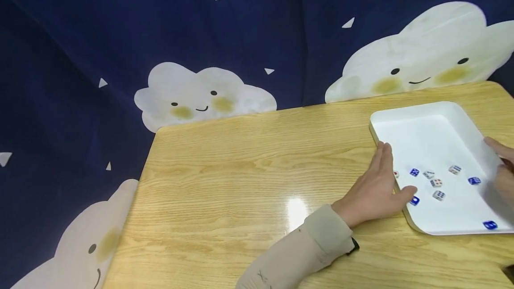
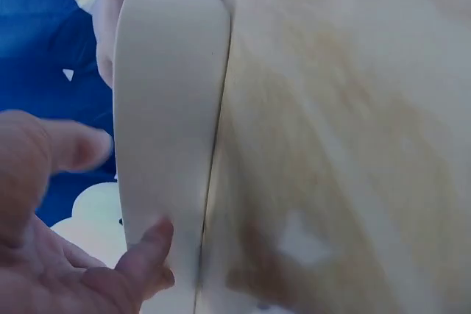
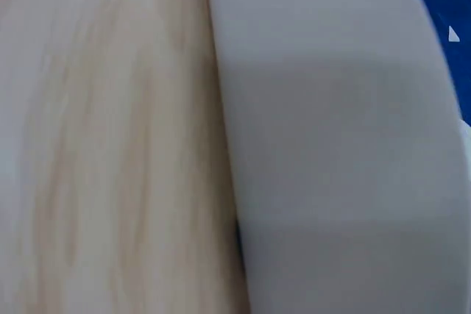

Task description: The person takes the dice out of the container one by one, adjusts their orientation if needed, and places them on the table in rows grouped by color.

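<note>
A shallow white tray lies on the right part of the wooden table. Several dice are scattered inside, some white with coloured pips, such as one white die, and some blue, such as one blue die. My left hand lies along the tray's left wall with straight fingers, its thumb over the rim near another blue die. In the left wrist view, fingertips touch the outer wall. At the right rim is my right hand, blurred and cut off by the frame edge; its grip is unclear.
The wooden table extends left of the tray. Behind it hangs a dark blue curtain printed with clouds and white triangles. One blue die sits close to the tray's near wall. A dark object shows at the lower right edge.
</note>
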Motion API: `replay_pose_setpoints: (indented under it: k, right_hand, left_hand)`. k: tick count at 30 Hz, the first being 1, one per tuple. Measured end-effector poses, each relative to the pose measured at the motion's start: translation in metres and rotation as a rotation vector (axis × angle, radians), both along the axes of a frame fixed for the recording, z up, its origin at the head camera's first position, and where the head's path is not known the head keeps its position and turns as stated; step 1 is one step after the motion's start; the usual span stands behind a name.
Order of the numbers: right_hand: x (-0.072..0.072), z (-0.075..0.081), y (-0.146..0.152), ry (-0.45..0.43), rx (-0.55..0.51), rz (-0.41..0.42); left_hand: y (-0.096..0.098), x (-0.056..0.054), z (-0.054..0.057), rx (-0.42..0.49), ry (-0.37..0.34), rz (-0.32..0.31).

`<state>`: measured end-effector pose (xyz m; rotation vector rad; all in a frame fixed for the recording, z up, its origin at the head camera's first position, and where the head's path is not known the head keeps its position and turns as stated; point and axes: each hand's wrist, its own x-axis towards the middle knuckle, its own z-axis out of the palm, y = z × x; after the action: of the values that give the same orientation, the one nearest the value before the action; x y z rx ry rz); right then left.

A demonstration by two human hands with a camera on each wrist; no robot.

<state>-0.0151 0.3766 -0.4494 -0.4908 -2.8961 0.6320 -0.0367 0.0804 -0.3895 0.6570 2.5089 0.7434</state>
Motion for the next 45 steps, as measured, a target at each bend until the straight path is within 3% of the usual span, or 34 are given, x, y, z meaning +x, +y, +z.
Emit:
replay_pose_setpoints:
  k: [4, 10, 19, 27, 32, 37, 41, 45]
  right_hand:
    - [-0.007, 0.019, -0.02, -0.101, -0.101, 0.034]
    - [-0.011, 0.036, -0.045, -0.161, -0.166, 0.04]
    - [-0.017, 0.031, -0.063, -0.234, -0.206, 0.117]
    - [-0.029, 0.032, -0.075, -0.15, -0.173, 0.253]
    - [-0.036, 0.036, -0.089, -0.144, -0.189, 0.351]
    - [-0.039, 0.039, -0.107, -0.078, -0.21, 0.439]
    - [-0.044, 0.042, -0.124, -0.046, -0.236, 0.48]
    - [-0.046, 0.044, -0.138, -0.042, -0.242, 0.502]
  left_hand:
    - [-0.007, -0.003, 0.001, -0.032, 0.039, 0.038]
    - [-0.024, -0.008, 0.001, 0.015, -0.041, 0.109]
    - [-0.051, -0.012, -0.001, 0.03, -0.066, 0.12]
    - [-0.085, -0.017, -0.005, 0.098, -0.043, 0.125]
    - [-0.109, -0.016, -0.004, 0.101, -0.057, 0.14]
    - [-0.133, -0.014, -0.005, 0.11, -0.041, 0.17]
    - [-0.15, -0.013, -0.004, 0.106, -0.006, 0.193]
    - [-0.165, -0.014, -0.003, 0.114, -0.016, 0.201]
